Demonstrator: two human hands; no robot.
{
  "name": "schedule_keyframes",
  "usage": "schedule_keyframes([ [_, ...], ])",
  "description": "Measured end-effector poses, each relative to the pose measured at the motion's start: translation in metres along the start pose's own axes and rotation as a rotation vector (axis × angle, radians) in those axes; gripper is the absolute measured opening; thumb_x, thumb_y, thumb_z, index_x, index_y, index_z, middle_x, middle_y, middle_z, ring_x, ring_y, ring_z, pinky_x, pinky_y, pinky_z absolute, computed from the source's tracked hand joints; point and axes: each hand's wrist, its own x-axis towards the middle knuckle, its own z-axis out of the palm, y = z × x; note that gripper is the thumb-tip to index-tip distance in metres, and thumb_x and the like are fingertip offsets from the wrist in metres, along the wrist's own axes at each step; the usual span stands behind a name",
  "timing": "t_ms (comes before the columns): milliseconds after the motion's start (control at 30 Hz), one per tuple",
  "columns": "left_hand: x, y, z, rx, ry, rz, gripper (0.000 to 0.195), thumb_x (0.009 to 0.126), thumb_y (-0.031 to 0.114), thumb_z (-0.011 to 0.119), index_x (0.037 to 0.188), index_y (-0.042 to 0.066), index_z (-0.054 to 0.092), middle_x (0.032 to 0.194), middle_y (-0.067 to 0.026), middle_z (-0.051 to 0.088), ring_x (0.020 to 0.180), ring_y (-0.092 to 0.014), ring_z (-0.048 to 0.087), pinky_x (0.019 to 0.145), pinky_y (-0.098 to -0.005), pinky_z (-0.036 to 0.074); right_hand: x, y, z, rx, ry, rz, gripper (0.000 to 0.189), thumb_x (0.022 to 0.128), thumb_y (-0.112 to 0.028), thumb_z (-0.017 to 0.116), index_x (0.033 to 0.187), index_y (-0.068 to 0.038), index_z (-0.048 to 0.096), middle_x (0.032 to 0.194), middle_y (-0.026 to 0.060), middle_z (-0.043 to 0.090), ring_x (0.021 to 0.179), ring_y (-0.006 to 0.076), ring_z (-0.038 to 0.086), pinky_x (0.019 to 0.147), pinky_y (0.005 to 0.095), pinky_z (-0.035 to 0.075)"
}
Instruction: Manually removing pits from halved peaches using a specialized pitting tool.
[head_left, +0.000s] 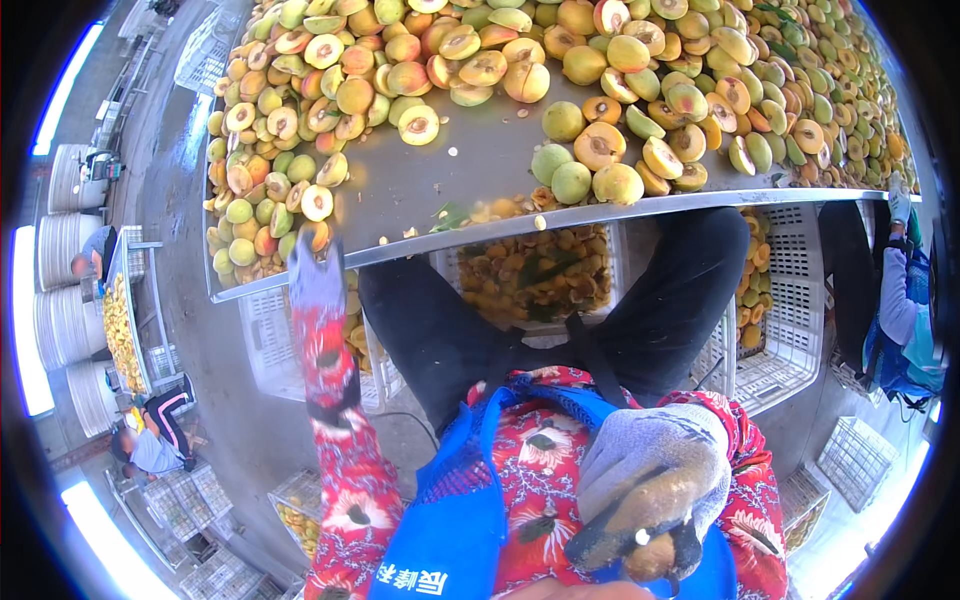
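Halved and whole yellow-green stone fruits, likely apricots or peaches, lie in heaps on a metal worktable. My left hand, in a grey-purple glove, reaches over the table's front edge beside the left heap; its fingers are spread and touch or nearly touch the fruit. My right hand, in a grey glove with brown-stained fingers, is raised close to my chest. It is closed around a small brown roundish object, perhaps a fruit stone or fruit piece. A small metal ring shows just below it. Fruit pits and leaves lie scattered on the tabletop.
Under the table stand white plastic crates holding fruit, one between my knees. A co-worker's gloved hand rests at the table's right end. Other people work at a second fruit table at far left. More crates stand behind me.
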Motion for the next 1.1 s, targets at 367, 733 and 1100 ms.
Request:
schedule_keyframes([
  [367,0.146,0.129,0.090,0.450,-0.002,0.699,0.049,0.085,0.031,0.060,0.131,0.016,0.049,0.120,-0.0186,0.053,0.108,-0.038,0.056,0.090,-0.0480,0.046,0.002,-0.010,-0.002,0.143,0.150,0.068,0.041,0.091,-0.023,0.063,0.103,0.017,0.058,0.081,0.0237,0.062,0.059,0.0308,0.064,0.049,0.0349,0.049],
  [733,0.045,0.105,0.056,-0.950,-0.901,0.051,0.046,0.081,0.022,0.069,0.117,0.000,0.053,0.101,-0.0083,0.065,0.087,-0.020,0.062,0.075,-0.0333,0.053,-0.045,0.030,-0.019,-0.286,0.651,0.856,0.021,0.096,-0.021,0.049,0.099,0.000,0.051,0.078,0.0113,0.064,0.065,0.0254,0.064,0.061,0.0330,0.047],
  [1100,-0.093,0.091,0.080,-1.210,-0.642,0.251,0.039,0.097,0.034,0.048,0.114,0.000,0.054,0.101,-0.0155,0.064,0.091,-0.021,0.063,0.081,-0.0326,0.052,-0.058,0.089,0.004,-1.453,0.253,0.713,0.021,0.093,-0.013,0.050,0.106,0.003,0.054,0.087,0.0235,0.055,0.063,0.0348,0.060,0.054,0.0442,0.046],
])
